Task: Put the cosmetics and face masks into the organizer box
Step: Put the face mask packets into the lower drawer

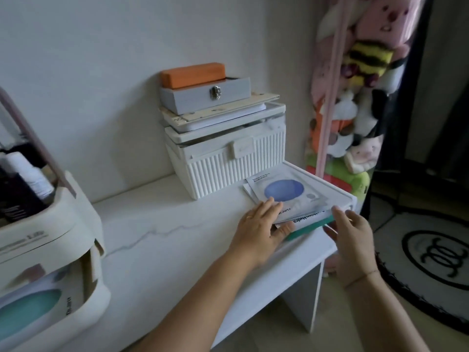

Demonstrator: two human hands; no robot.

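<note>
A stack of face mask packets (284, 191) lies at the table's right corner; the top one is white with a blue circle, and a teal-edged pack (311, 226) sits beneath it. My left hand (256, 227) pinches the stack's near left edge, fingers on top and thumb below. At the stack's near right end, my right hand (352, 232) grips it the same way. The cream organizer box (66, 224) stands at the left, with dark and white bottles (28, 184) in its top and a teal-oval mask packet (25, 311) in its lower compartment.
A white ribbed box (228, 163) with a latch stands against the wall, carrying a grey case (203, 96) and an orange case (194, 73). Plush toys (355, 102) hang at the right. A round rug (436, 260) lies on the floor beyond the white table (157, 250).
</note>
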